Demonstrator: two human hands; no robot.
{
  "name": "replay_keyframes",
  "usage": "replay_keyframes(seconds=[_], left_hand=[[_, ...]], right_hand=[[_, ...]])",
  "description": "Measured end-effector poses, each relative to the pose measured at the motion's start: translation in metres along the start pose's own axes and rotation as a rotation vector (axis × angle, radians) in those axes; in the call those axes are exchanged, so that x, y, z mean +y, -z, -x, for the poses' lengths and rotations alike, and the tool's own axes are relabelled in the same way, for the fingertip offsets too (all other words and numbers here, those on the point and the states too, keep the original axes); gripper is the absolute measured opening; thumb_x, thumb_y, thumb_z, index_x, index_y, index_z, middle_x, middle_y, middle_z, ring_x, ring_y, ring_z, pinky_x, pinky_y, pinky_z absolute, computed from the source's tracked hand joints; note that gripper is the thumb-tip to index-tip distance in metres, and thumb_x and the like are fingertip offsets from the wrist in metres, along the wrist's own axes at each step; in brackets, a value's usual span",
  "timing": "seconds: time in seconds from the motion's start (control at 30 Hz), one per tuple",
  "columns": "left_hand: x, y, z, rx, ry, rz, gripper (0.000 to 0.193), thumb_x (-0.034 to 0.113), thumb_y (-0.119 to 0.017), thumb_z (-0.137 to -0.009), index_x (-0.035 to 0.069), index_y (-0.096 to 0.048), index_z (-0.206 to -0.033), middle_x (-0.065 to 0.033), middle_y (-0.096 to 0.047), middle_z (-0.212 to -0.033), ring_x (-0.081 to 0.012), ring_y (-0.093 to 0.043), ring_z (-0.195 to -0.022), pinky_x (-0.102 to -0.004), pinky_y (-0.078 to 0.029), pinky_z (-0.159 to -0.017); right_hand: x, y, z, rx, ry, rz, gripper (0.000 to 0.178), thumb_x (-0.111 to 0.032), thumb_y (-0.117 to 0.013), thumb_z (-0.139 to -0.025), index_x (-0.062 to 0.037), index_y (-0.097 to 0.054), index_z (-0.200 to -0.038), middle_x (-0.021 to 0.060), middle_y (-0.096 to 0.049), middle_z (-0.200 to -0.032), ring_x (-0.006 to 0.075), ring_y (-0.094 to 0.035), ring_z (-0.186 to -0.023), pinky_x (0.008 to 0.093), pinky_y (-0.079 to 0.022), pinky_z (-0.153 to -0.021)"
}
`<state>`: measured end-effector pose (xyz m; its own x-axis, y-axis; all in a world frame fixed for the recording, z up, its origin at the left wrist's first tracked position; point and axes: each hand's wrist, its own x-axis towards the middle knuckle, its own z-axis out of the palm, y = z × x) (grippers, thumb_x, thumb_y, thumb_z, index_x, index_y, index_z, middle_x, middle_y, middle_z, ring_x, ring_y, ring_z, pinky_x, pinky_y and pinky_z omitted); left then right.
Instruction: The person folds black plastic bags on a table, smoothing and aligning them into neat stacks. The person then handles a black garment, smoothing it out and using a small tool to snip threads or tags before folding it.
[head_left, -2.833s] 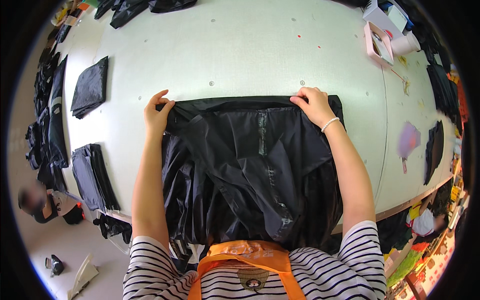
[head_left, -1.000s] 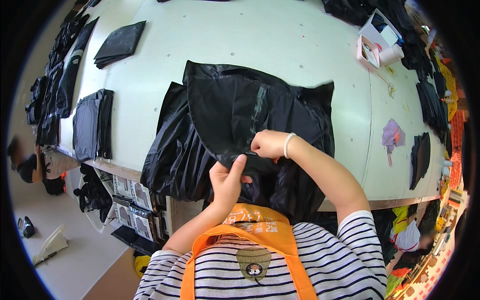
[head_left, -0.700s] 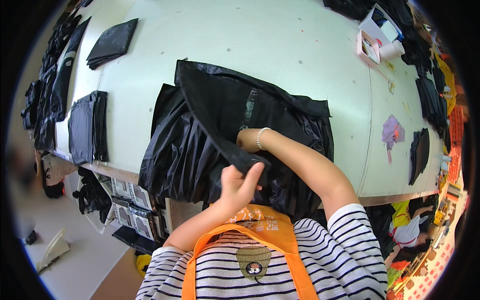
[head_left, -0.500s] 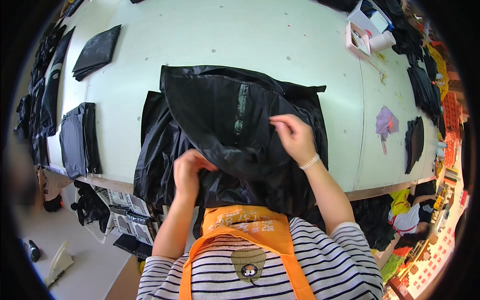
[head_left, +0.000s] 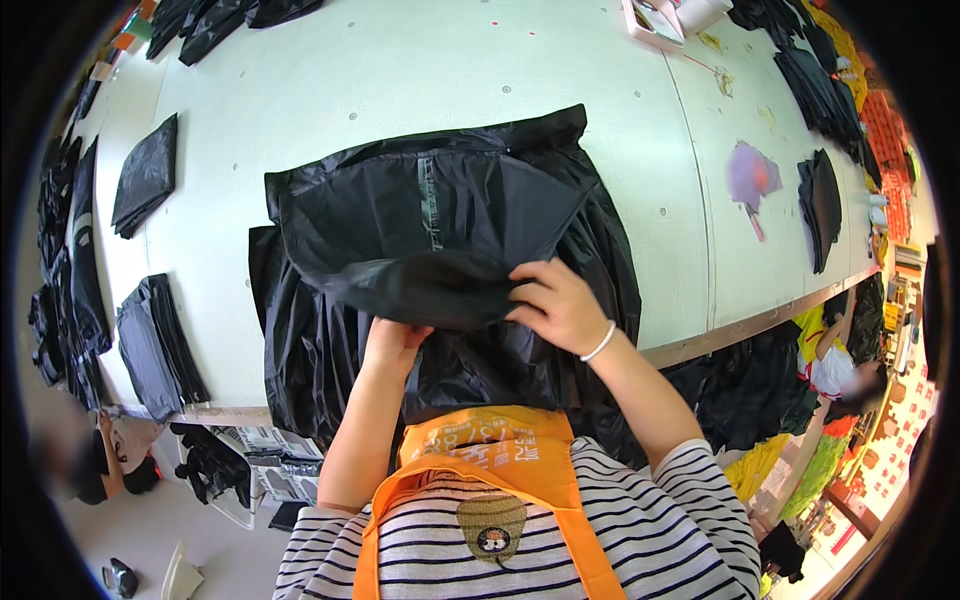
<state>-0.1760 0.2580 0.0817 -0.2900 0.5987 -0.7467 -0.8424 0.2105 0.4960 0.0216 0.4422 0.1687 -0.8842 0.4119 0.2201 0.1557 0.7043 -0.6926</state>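
Note:
A black, shiny, thin-fabric garment (head_left: pixel 330 370) lies spread in front of me, its lower end reaching over the table edge to my orange apron. Its upper part is opened out, showing a wide curved flap with a pale shiny strip (head_left: pixel 428 205) running down the inside. My left hand (head_left: pixel 393 348) is closed at the near edge of the flap, fingertips partly under the cloth. My right hand (head_left: pixel 562 308), with a white band at the wrist, pinches the flap's right edge between thumb and fingers. Between both hands the flap's folded rim bulges and blurs slightly.
Folded black pieces (head_left: pixel 146 180) and a folded stack (head_left: pixel 160 345) lie to the left on the pale green table (head_left: pixel 690 190). At right are a purple item (head_left: pixel 752 178) and a folded black piece (head_left: pixel 820 210). A pink tray (head_left: pixel 655 22) stands far right. People sit beyond both sides.
My right hand has come down and left onto the flap's edge. My left hand stays at the near rim. The garment's upper edge has swung, its right corner now higher. The view has shifted.

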Motion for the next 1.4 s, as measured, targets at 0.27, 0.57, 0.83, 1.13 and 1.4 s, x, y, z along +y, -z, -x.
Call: replay_keyframes(seconds=[0.27, 0.57, 0.83, 1.13, 1.4], left_hand=[[0.015, 0.013, 0.016, 0.110, -0.081, -0.072, 0.018, 0.021, -0.054, -0.095, 0.007, -0.056, -0.084, -0.0059, -0.064, -0.076, -0.0149, -0.061, -0.061, -0.0241, -0.047, -0.056], [0.052, 0.000, 0.033, 0.365, -0.513, -0.980, 0.024, 0.024, -0.061, -0.090, 0.001, -0.066, -0.090, -0.0077, -0.065, -0.078, -0.0100, -0.055, -0.055, -0.0240, -0.043, -0.049], [0.115, -0.043, -0.031, 0.476, -1.112, -1.363, 0.040, 0.025, -0.067, -0.082, 0.007, -0.057, -0.116, -0.0157, -0.055, -0.119, -0.0320, -0.061, -0.080, -0.0378, -0.049, -0.072], [0.173, -0.022, -0.029, 0.325, -0.814, -1.152, 0.040, 0.034, -0.071, -0.081, -0.004, -0.060, -0.072, -0.0133, -0.052, -0.059, -0.0175, -0.047, -0.053, -0.0331, -0.040, -0.054], [0.222, -0.010, -0.032, 0.450, -0.747, -1.123, 0.046, 0.038, -0.070, -0.080, -0.004, -0.060, -0.064, -0.0050, -0.046, -0.050, -0.0116, -0.040, -0.049, -0.0305, -0.035, -0.048]], right_hand=[[0.099, 0.086, -0.040, 0.431, -0.535, 0.074, 0.033, -0.026, -0.066, -0.087, 0.0022, -0.056, -0.073, 0.0070, -0.045, -0.055, 0.0139, -0.035, -0.051, 0.0285, -0.035, -0.049], [-0.019, -0.023, -0.059, 0.112, -0.145, 0.065, 0.010, -0.016, -0.068, -0.079, -0.0073, -0.062, -0.080, 0.0057, -0.061, -0.083, 0.0253, -0.058, -0.083, 0.0355, -0.046, -0.074], [0.005, -0.110, -0.048, -0.094, -0.179, 0.244, 0.028, -0.005, -0.069, -0.070, -0.0018, -0.065, -0.098, 0.0105, -0.060, -0.100, 0.0291, -0.056, -0.093, 0.0360, -0.047, -0.083], [-0.010, -0.051, -0.068, 0.212, -0.030, 0.189, 0.011, -0.008, -0.069, -0.074, -0.0064, -0.062, -0.083, 0.0043, -0.062, -0.085, 0.0257, -0.058, -0.083, 0.0359, -0.044, -0.071], [-0.062, 0.038, -0.071, 0.137, 0.328, 0.154, 0.020, -0.015, -0.074, -0.072, -0.0070, -0.058, -0.081, 0.0038, -0.060, -0.081, 0.0235, -0.058, -0.076, 0.0348, -0.044, -0.071]])
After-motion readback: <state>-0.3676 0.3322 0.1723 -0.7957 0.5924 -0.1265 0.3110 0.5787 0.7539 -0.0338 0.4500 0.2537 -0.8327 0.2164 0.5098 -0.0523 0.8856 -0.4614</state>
